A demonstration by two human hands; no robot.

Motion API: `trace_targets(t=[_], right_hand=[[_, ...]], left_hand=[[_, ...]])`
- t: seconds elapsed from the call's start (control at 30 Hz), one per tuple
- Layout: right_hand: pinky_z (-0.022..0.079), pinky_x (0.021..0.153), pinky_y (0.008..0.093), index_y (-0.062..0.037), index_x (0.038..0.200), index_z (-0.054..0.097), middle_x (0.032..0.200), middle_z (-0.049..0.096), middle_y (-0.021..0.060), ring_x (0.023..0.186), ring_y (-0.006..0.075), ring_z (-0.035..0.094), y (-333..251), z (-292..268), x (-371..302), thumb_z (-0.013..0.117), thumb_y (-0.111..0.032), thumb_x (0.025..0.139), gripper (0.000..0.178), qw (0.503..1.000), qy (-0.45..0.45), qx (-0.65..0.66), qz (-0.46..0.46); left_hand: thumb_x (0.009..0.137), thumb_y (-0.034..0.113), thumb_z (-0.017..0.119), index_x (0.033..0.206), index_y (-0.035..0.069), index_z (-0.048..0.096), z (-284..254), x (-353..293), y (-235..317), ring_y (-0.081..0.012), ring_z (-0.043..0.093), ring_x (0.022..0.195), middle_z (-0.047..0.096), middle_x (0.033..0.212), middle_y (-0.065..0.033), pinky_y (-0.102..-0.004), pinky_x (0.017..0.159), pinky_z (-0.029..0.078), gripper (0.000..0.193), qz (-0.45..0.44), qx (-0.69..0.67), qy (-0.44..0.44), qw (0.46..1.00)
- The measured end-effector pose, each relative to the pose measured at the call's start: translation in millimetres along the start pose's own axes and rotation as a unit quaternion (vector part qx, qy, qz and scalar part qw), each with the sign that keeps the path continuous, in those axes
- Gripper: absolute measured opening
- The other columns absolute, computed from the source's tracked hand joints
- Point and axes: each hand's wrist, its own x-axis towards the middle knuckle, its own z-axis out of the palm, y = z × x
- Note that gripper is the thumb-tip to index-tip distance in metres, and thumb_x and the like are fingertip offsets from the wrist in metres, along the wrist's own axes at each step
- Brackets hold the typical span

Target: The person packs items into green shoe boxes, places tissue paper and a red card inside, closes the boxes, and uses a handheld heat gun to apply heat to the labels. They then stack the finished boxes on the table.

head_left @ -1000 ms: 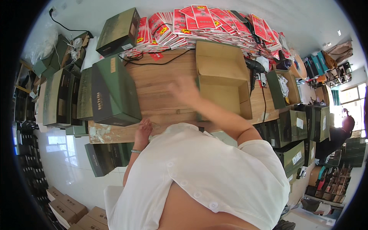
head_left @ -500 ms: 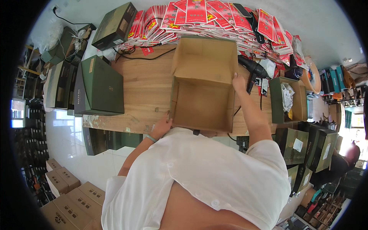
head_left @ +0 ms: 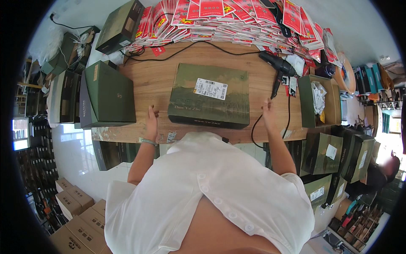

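**A green box lies flat between two open hands**

The person's white shirt [head_left: 211, 190] fills the bottom of the picture and hides the near edge of the wooden table [head_left: 160, 72]. The far right side is dim and bent, so the small things there are hard to make out. A blurred person sits low on the right.

The green box [head_left: 209, 95] lies flat in the middle of the table, close to the person. A white label [head_left: 210, 88] with black marks sits on its top. To the left lies a stack of dark green boxes [head_left: 108, 93]. One more green box [head_left: 120, 25] rests at the far left corner. Red and white packets [head_left: 237, 17] are piled along the far edge. A black heat gun [head_left: 277, 64] lies to the right, with its cord trailing down.

The left hand [head_left: 151, 120] lies flat on the table, fingers together, just beside the box's left corner. The right hand [head_left: 267, 114] is spread, near the box's right side and not touching it.
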Motion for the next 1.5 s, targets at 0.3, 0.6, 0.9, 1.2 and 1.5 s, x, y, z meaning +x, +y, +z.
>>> trace_targets(t=[0.3,0.6,0.9,1.2,1.5], right_hand=[[0.032,0.110,0.0375,0.0061,0.142,0.040,0.143,0.045,0.0257,0.134,0.0334,0.042,-36,100,-76,0.042,-0.056,0.099,0.076,0.992,-0.053,-0.100,0.052],[0.028,0.113,0.0391,0.0009,0.142,0.044,0.143,0.049,0.0178,0.135,0.0290,0.042,-162,88,-146,0.023,-0.054,0.104,0.069,0.986,-0.070,0.049,-0.141],[0.044,0.096,0.0336,0.0019,0.138,0.047,0.120,0.062,0.0198,0.110,0.0227,0.057,-96,133,-74,0.045,-0.031,0.104,0.047,0.994,-0.021,0.031,-0.103],[0.042,0.098,0.0491,0.0047,0.134,0.044,0.126,0.053,0.0292,0.120,0.0449,0.050,-14,7,104,0.065,-0.035,0.088,0.064,0.917,0.296,-0.265,-0.042],[0.050,0.088,0.0404,0.0048,0.114,0.058,0.106,0.066,0.0212,0.102,0.0349,0.064,5,-44,210,0.077,-0.037,0.075,0.060,0.937,0.122,-0.324,-0.037]], left_hand=[[0.089,0.062,0.059,0.146,0.000,0.031,62,25,8,-0.0239,0.050,0.121,0.051,0.134,-0.0182,-0.0318,0.101,0.042,0.089,0.113,0.141,-0.210,0.961],[0.090,0.060,0.059,0.147,0.007,0.034,-33,57,61,-0.0241,0.051,0.117,0.048,0.136,-0.0134,-0.0379,0.096,0.044,0.082,-0.031,0.133,-0.197,0.971],[0.089,0.054,0.062,0.151,0.019,0.034,27,-38,244,-0.0450,0.025,0.141,0.023,0.156,-0.0232,-0.0594,0.112,0.020,0.077,0.374,0.226,-0.100,0.894],[0.083,0.039,0.070,0.141,0.041,0.048,10,-64,255,-0.0405,0.020,0.146,0.019,0.159,-0.0168,-0.0668,0.112,0.010,0.062,0.295,0.605,0.010,0.739],[0.079,0.068,0.061,0.151,0.035,0.032,46,-96,238,-0.0532,0.018,0.142,0.019,0.149,-0.0401,-0.0713,0.108,0.015,0.084,0.136,0.615,0.120,0.768]])
